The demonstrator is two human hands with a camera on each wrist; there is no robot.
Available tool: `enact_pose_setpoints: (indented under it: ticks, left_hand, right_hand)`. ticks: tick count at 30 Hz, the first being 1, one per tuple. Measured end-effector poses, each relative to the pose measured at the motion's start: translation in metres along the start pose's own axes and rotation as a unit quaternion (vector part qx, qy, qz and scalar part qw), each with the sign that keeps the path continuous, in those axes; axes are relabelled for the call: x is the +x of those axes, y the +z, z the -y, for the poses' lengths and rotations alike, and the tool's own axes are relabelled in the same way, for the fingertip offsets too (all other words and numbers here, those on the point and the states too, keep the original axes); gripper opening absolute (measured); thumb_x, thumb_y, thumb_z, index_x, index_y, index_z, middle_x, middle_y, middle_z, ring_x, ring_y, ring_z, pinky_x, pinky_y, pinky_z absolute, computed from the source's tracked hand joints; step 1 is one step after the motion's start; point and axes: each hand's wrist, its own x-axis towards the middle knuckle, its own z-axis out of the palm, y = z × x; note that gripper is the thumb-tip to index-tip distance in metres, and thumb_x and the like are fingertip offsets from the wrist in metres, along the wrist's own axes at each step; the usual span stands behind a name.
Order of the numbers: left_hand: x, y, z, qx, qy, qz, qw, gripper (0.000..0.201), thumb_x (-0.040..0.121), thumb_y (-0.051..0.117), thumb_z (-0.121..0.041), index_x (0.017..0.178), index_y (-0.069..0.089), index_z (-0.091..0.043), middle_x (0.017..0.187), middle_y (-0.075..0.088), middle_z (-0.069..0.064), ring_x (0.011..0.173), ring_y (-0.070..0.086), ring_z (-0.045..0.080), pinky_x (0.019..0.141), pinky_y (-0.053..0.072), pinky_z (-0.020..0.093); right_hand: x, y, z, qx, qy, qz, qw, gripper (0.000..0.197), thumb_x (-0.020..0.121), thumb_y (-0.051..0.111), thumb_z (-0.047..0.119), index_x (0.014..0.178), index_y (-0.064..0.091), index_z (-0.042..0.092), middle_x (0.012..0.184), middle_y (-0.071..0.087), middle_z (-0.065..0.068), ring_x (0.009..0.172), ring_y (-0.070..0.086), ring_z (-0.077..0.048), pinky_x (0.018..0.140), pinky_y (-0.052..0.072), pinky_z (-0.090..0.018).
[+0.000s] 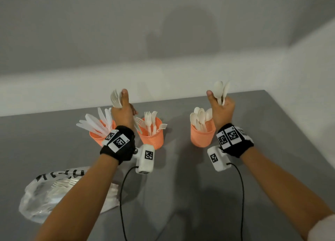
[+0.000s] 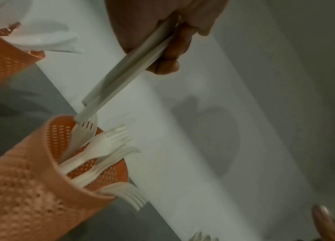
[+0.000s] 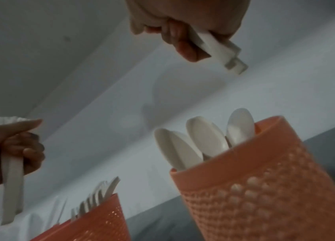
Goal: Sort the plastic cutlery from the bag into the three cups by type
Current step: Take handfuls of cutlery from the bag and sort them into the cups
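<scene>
Three orange mesh cups stand in a row on the grey table. The left cup (image 1: pixel 96 135) holds knives, the middle cup (image 1: pixel 153 137) holds forks, the right cup (image 1: pixel 201 136) holds spoons. My left hand (image 1: pixel 123 112) grips a few white forks (image 1: pixel 116 98) upright, between the left and middle cups; their handles (image 2: pixel 125 71) hang just above the middle cup (image 2: pixel 38 187). My right hand (image 1: pixel 222 112) grips two white spoons (image 1: pixel 220 90) upright, above and just right of the spoon cup (image 3: pixel 265 187). Their handle ends (image 3: pixel 220 48) stick out below the fist.
A crumpled clear plastic bag (image 1: pixel 41 201) with more white cutlery lies at the near left, partly under my left forearm. Two black cables (image 1: pixel 242 195) trail from the wrist cameras across the table. A white wall (image 1: pixel 163 41) runs close behind the cups.
</scene>
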Motion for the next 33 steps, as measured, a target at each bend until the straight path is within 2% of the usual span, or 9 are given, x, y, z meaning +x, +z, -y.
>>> enact_pose_setpoints:
  ticks: [6,11,14,18,21,23,25,29,33]
  left_hand:
    - [0.013,0.017,0.023,0.038,0.022,-0.015,0.999,0.053,0.093,0.047,-0.044,0.050,0.044,-0.012,0.034,0.045,-0.005,0.035,0.047,0.001,0.048,0.043,0.010]
    - [0.013,0.021,0.054,0.073,0.002,0.024,0.997,0.053,0.093,0.049,-0.040,0.048,0.047,-0.012,0.035,0.050,-0.006,0.039,0.049,0.004,0.055,0.046,0.020]
    - [0.005,0.017,0.071,0.185,0.068,0.067,0.978,0.048,0.089,0.052,-0.039,0.052,0.050,-0.009,0.048,0.055,0.003,0.052,0.052,0.019,0.056,0.041,0.029]
    - [-0.001,0.011,0.083,0.346,0.157,0.089,0.921,0.041,0.082,0.052,-0.040,0.080,0.061,-0.001,0.085,0.064,0.019,0.081,0.057,0.035,0.069,0.044,0.039]
    - [-0.001,0.008,0.084,0.371,0.180,0.091,0.907,0.026,0.085,0.056,-0.025,0.100,0.060,-0.004,0.099,0.062,0.015,0.092,0.056,0.031,0.077,0.044,0.038]
    - [0.001,0.008,0.085,0.407,0.226,0.110,0.878,0.034,0.084,0.049,-0.024,0.110,0.059,-0.004,0.108,0.059,0.017,0.099,0.054,0.034,0.083,0.041,0.039]
    - [0.000,0.010,0.088,0.406,0.226,0.141,0.874,0.040,0.086,0.043,-0.022,0.119,0.056,-0.003,0.119,0.054,0.019,0.106,0.053,0.035,0.088,0.042,0.039]
    - [-0.005,0.013,0.094,0.391,0.198,0.189,0.879,0.044,0.095,0.034,-0.028,0.127,0.050,-0.002,0.133,0.049,0.015,0.118,0.051,0.033,0.097,0.043,0.042]
    - [-0.008,0.016,0.088,0.411,0.142,0.210,0.875,0.066,0.088,0.023,-0.040,0.140,0.031,0.000,0.148,0.033,0.017,0.137,0.031,0.028,0.110,0.028,0.036]
  right_hand:
    - [0.004,0.015,-0.032,-0.017,0.070,-0.031,0.997,0.046,0.081,0.071,0.020,0.051,0.036,0.019,0.046,0.034,0.010,0.040,0.033,-0.002,0.047,0.032,-0.015]
    - [0.002,0.019,-0.052,-0.064,0.104,-0.038,0.992,0.035,0.082,0.070,0.016,0.055,0.049,0.022,0.055,0.051,0.006,0.042,0.050,0.005,0.051,0.043,-0.013]
    - [0.002,0.016,-0.053,-0.096,0.074,-0.037,0.992,0.024,0.081,0.068,0.012,0.069,0.051,0.025,0.066,0.056,0.011,0.056,0.057,0.003,0.060,0.047,-0.020]
    - [-0.002,0.009,-0.053,-0.147,0.031,-0.049,0.987,0.041,0.077,0.069,0.016,0.111,0.048,0.026,0.080,0.050,0.013,0.074,0.056,-0.013,0.071,0.046,-0.020]
    - [-0.003,0.004,-0.054,-0.204,-0.019,-0.010,0.979,0.039,0.078,0.066,0.013,0.114,0.054,0.019,0.093,0.058,0.001,0.084,0.057,-0.015,0.074,0.042,-0.019]
    - [-0.004,0.000,-0.056,-0.284,-0.088,0.021,0.955,0.023,0.081,0.059,0.014,0.103,0.064,0.012,0.103,0.062,-0.005,0.095,0.058,-0.023,0.080,0.042,-0.023]
    - [-0.005,-0.003,-0.058,-0.346,-0.121,0.058,0.928,0.031,0.083,0.047,0.025,0.099,0.068,0.008,0.111,0.062,-0.009,0.106,0.056,-0.027,0.088,0.042,-0.027]
    - [-0.007,-0.009,-0.058,-0.486,-0.122,0.150,0.852,0.071,0.081,0.015,0.044,0.121,0.059,0.004,0.139,0.048,-0.015,0.132,0.038,-0.032,0.109,0.024,-0.039]
    - [-0.009,-0.010,-0.052,-0.586,-0.082,0.182,0.785,0.082,0.078,0.000,0.049,0.141,0.037,0.011,0.155,0.020,-0.014,0.145,0.011,-0.028,0.115,-0.001,-0.049]
